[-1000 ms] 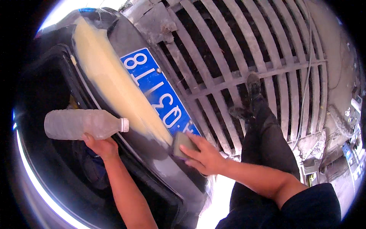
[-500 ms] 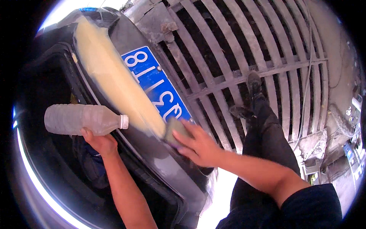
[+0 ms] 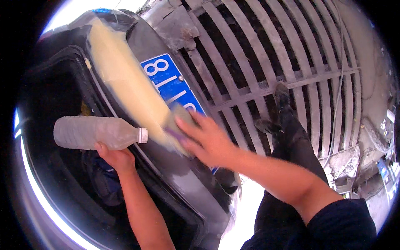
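Note:
My left hand (image 3: 116,157) is closed round a clear plastic bottle (image 3: 91,132) with a white cap, held on its side above the dark opening of the car. Cloudy, whitish contents show through its wall. My right hand (image 3: 213,141), slightly blurred, grips a grey-green sanding block (image 3: 184,113) with a purplish side. The block lies against the near end of a long patch of pale yellow filler (image 3: 125,85) on the dark grey car panel (image 3: 196,189). My fingers hide part of the block.
A blue licence plate (image 3: 156,71) sits on the panel beside the filler, partly covered by my right hand. To the right, metal floor grating (image 3: 250,46) has dark gaps, and my shoes (image 3: 281,96) stand on it. A dark blue bundle (image 3: 106,179) lies inside the car.
My right hand and the sanding block have moved up and left along the filler patch. The bottle stays in my left hand; the whole view has shifted slightly.

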The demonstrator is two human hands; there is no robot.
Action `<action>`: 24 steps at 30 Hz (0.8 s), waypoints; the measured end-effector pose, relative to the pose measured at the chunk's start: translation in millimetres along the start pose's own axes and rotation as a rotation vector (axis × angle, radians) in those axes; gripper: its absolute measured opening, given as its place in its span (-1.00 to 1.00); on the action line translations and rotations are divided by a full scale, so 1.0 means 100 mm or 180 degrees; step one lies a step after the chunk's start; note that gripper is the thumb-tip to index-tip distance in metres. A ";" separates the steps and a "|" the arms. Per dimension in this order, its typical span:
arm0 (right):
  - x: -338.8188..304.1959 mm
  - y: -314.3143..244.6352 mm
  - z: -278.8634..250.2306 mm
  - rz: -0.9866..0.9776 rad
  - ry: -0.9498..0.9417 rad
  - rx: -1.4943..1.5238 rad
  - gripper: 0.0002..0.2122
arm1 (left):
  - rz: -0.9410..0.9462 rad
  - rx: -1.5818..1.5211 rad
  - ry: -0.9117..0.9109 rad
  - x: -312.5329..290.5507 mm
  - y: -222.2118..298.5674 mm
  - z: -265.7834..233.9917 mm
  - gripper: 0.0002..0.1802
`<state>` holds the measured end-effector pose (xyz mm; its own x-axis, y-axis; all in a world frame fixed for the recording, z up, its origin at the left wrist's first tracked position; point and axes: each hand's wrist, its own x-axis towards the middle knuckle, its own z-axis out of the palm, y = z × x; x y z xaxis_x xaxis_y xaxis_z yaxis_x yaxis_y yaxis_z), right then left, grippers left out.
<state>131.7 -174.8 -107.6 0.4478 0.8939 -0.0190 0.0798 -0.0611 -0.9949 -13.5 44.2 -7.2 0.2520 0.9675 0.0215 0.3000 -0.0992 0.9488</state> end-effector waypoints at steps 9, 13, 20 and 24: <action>0.08 0.05 0.08 -0.0281 0.0019 0.0201 -0.45 | -0.0190 -0.0188 0.0395 0.03 -0.21 -0.16 -0.28; -0.21 -0.10 -0.03 -0.0175 -0.0112 0.0271 -0.45 | -0.0141 0.0011 0.0510 -0.02 -0.10 -0.08 -0.28; 1.54 0.05 -0.06 0.0102 0.0311 0.0134 -0.53 | -0.0227 -0.0085 0.0494 -0.01 -0.17 -0.01 -0.29; 0.67 0.04 0.07 -0.0393 0.0200 0.0213 -0.50 | -0.0069 0.0017 0.0323 0.11 -0.10 -0.13 -0.28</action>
<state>156.2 -112.4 -114.0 0.4932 0.8632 0.1080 0.0790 0.0792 -0.9937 -25.7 58.9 -12.2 0.1510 0.9880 0.0331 0.3093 -0.0790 0.9477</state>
